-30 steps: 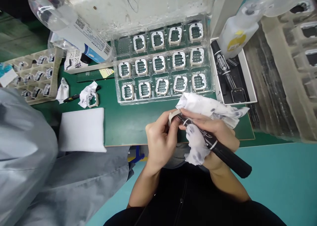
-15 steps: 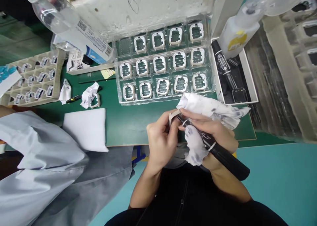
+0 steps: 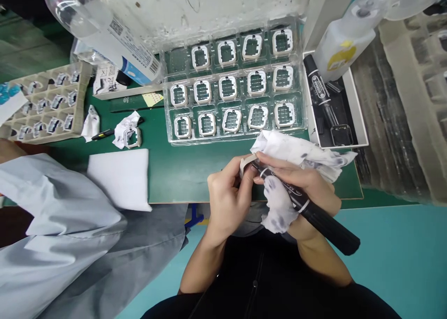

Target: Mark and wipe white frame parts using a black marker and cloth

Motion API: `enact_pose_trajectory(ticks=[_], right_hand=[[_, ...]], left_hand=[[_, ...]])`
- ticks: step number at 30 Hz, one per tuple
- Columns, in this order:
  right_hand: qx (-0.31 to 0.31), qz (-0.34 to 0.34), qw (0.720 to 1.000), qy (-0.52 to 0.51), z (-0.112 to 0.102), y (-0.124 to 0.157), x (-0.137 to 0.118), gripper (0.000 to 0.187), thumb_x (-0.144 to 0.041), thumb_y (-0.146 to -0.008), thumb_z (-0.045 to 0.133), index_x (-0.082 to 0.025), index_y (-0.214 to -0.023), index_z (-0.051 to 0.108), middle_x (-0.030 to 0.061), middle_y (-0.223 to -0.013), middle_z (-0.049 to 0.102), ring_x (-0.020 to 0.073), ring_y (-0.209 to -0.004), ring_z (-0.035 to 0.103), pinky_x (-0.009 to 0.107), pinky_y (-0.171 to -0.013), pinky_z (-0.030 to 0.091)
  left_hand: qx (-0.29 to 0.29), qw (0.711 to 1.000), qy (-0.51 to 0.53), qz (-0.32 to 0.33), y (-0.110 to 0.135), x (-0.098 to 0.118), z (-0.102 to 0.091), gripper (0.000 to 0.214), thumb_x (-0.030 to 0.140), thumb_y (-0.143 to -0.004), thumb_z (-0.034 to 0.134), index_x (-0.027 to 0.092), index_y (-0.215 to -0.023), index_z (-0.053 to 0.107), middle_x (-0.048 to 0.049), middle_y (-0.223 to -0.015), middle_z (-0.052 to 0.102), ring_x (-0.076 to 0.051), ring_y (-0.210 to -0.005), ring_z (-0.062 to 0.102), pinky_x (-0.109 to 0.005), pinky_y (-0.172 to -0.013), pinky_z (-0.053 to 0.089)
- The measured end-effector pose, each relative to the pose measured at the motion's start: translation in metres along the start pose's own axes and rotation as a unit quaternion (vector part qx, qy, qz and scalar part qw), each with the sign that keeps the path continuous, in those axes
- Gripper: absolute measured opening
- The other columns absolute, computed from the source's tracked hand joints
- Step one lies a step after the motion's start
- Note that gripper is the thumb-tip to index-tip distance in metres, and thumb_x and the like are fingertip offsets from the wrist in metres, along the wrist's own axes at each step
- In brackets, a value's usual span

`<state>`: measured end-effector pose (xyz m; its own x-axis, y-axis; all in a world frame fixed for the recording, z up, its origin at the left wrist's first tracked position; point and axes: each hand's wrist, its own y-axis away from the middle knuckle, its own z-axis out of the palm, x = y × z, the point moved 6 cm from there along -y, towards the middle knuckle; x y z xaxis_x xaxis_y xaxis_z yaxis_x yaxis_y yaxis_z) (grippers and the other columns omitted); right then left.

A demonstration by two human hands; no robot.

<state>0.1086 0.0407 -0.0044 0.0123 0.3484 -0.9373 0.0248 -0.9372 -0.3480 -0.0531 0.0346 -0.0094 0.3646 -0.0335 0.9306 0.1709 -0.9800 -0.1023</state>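
**A:** Where is the small frame (image 3: 245, 161)?

**B:** At the near edge of the green mat (image 3: 181, 170), pinched in the left hand (image 3: 226, 200). Only its pale top corner shows; fingers cover the rest, so its inside is hard to make out.

**A:** And the hands?

**B:** The left hand is curled closed around the frame. The right hand (image 3: 303, 184) is closed too, gripping a black marker (image 3: 314, 212) with its tip at the frame, and an ink-stained white cloth (image 3: 296, 153) bunched under the same fingers. The marker's tip itself is hidden between the fingertips.

**A:** What lies around them?

**B:** Just beyond, a clear tray (image 3: 235, 88) holds rows of similar frames, with its far-left pocket bare. To its right, a white box (image 3: 349, 91) holds another marker (image 3: 319, 88); a white squeeze bottle (image 3: 344, 44) stands at its far end. To the left lie a white pad (image 3: 118, 177), a loose frame (image 3: 132, 137) on crumpled paper, and a beige tray (image 3: 45, 105) of small parts, too small to identify. A clear bottle (image 3: 108, 30) leans overhead, cut off at the top. A grey sleeve (image 3: 63, 235) of another person fills the near-left corner.
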Motion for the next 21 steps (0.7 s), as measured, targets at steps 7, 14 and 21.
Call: enact_pose_trajectory(ticks=[7,14,21], right_hand=[[0.021,-0.043,0.998,0.035,0.000,-0.004,-0.005,0.025,-0.031,-0.105,0.080,-0.044,-0.124,0.087,-0.0035,-0.138,0.087,0.0308,-0.119,0.089,0.054,-0.101,0.080],[0.028,0.009,0.999,-0.035,0.001,-0.005,-0.002,0.021,-0.046,-0.109,0.074,-0.034,-0.116,0.090,0.0039,-0.135,0.089,0.0319,-0.117,0.090,0.052,-0.102,0.079],[0.021,0.059,0.997,-0.034,0.000,-0.005,-0.002,0.028,-0.055,-0.109,0.070,-0.035,-0.114,0.089,0.0075,-0.134,0.089,0.0353,-0.109,0.090,0.056,-0.091,0.079]], left_hand=[[0.004,1.000,0.009,-0.007,0.000,0.000,-0.001,0.025,0.038,-0.114,0.068,0.021,-0.102,0.082,0.0016,-0.073,0.071,-0.011,-0.058,0.050,-0.025,-0.056,0.042],[-0.032,0.982,0.157,-0.099,-0.008,-0.002,0.001,0.024,0.035,-0.105,0.079,0.020,-0.088,0.077,0.0013,-0.070,0.070,-0.011,-0.058,0.063,-0.021,-0.054,0.054],[-0.070,0.946,0.267,-0.172,-0.014,-0.003,0.005,0.019,0.036,-0.097,0.086,0.019,-0.092,0.078,0.0009,-0.067,0.075,-0.013,-0.046,0.066,-0.023,-0.045,0.061]])
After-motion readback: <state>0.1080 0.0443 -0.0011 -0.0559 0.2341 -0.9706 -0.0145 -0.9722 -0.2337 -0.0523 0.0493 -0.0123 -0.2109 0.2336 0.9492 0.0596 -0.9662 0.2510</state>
